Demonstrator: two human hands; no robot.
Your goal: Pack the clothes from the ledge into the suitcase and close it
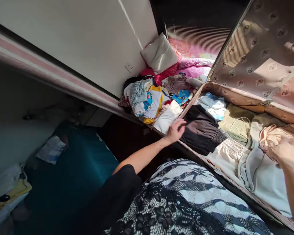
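An open suitcase (pixel 252 100) with folded clothes inside lies at the right. Over its near left edge is my left hand (pixel 175 130), fingers loosely bent and apart with nothing between them, beside a dark garment with a gathered waistband (pixel 203 129). My right hand (pixel 287 151), somewhat blurred, is closed on a crumpled peach garment (pixel 269 135) at the far right of the case. Cream elastic-waist pants (pixel 231 153), pale grey clothes (pixel 269 178), khaki drawstring pants (pixel 236 119) and a light blue garment (pixel 213 102) lie around them.
A heap of mixed clothes (pixel 152 101) rests beyond the suitcase's left edge, against a white panel (pixel 88 42). Behind it are a grey pillow (pixel 160 54) and pink bedding (pixel 196 65). The patterned suitcase lid (pixel 257 55) stands raised. Teal fabric (pixel 83 163) spreads at the lower left.
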